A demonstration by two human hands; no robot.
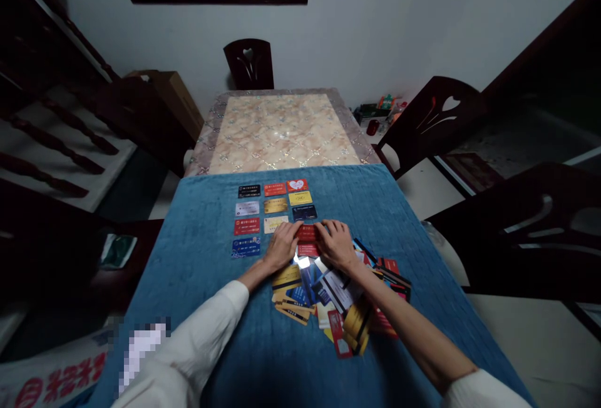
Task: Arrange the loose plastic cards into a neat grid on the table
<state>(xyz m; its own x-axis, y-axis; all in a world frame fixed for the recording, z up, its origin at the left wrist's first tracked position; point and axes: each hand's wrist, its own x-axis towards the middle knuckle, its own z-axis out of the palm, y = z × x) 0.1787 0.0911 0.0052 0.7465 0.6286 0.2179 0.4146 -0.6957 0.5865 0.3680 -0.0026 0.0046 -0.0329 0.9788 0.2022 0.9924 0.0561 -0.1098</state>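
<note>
A red card [307,233] lies between my two hands at the lower end of the right column of laid-out cards. My left hand [282,246] has its fingertips on the card's left edge. On the opposite edge are the fingers of my right hand [338,245], whose palm is over the loose pile. Cards in neat columns include a black card [248,191], a gold card [275,205], a dark navy card [305,212] and a blue card [246,247]. Nearer me, a jumbled heap of cards [340,290] spreads under my right wrist, partly hidden by it.
A blue cloth [197,308] covers the near part of the table; a patterned tabletop [282,123] shows beyond. Dark wooden chairs stand around, one chair [251,64] at the far end. A white bag with red print [61,370] is at lower left.
</note>
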